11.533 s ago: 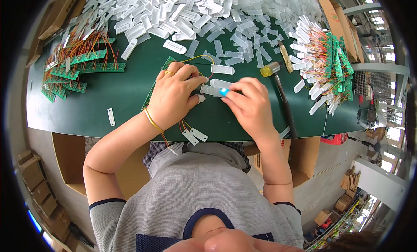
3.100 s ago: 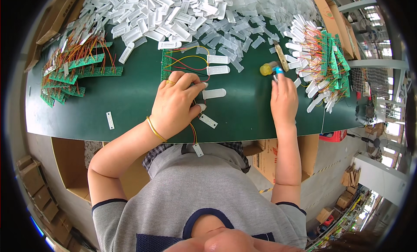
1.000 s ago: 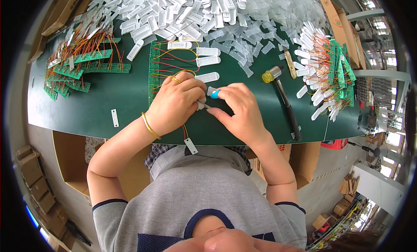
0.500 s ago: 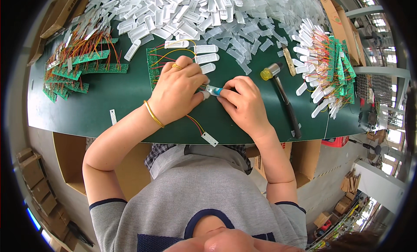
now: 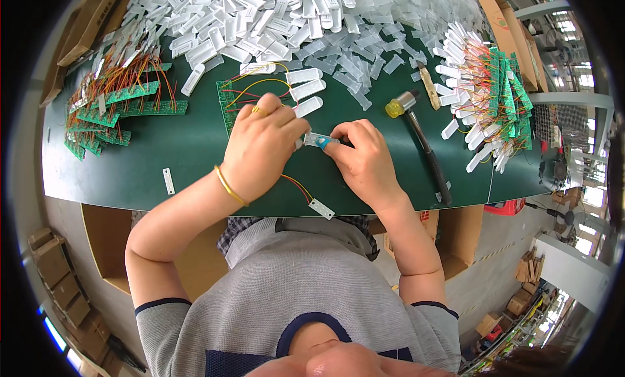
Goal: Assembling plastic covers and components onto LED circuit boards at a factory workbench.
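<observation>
Between my two hands is a small pale plastic casing (image 5: pixel 314 139), with a patch of blue at its right end. My left hand (image 5: pixel 265 137) has its fingers closed at the casing's left end; the fingertips are partly hidden. My right hand (image 5: pixel 366 157) pinches the right end between thumb and fingers. Beyond my left hand lies a green circuit board (image 5: pixel 226 98), its red and yellow wires running to several white casings (image 5: pixel 308 89). From under my left hand, wires lead to a small white perforated plate (image 5: pixel 321 208) near the table edge.
White casings (image 5: pixel 247 26) and clear plastic pieces (image 5: pixel 364 52) are heaped at the back. Wired circuit boards are stacked left (image 5: pixel 124 104) and right (image 5: pixel 504 97). A hammer with a yellow head (image 5: pixel 423 143) and a beige-handled tool (image 5: pixel 429 87) lie right. Another perforated plate (image 5: pixel 168 180) lies left.
Both hands stay closed at the casing and have shifted only slightly. The perforated plate on wires has moved a little to the right; the view has shifted slightly too.
</observation>
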A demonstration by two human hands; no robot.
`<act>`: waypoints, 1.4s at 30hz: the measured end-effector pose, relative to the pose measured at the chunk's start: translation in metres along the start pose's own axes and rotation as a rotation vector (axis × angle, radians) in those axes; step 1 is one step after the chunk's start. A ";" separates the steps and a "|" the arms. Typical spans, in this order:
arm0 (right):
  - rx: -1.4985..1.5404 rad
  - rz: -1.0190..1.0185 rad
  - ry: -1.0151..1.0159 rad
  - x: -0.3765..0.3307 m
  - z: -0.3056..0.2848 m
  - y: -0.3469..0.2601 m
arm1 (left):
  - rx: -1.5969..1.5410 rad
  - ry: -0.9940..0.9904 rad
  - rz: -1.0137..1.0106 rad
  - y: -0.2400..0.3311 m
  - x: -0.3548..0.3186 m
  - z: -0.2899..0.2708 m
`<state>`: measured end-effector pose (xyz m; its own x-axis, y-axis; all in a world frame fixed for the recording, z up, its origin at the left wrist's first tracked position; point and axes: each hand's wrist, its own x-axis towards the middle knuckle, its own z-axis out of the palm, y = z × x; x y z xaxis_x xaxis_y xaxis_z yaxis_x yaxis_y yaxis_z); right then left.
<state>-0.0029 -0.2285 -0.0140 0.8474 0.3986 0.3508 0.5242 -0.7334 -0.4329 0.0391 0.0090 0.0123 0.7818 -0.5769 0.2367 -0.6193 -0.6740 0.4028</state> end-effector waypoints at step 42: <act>0.000 -0.110 0.087 0.019 -0.009 0.005 | -0.190 -0.029 -0.105 -0.003 -0.004 0.011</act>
<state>0.0150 -0.2299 -0.0024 0.7746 0.4273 0.4663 0.6132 -0.6880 -0.3881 0.0371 0.0083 0.0008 0.8373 -0.5227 0.1604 -0.5074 -0.6336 0.5840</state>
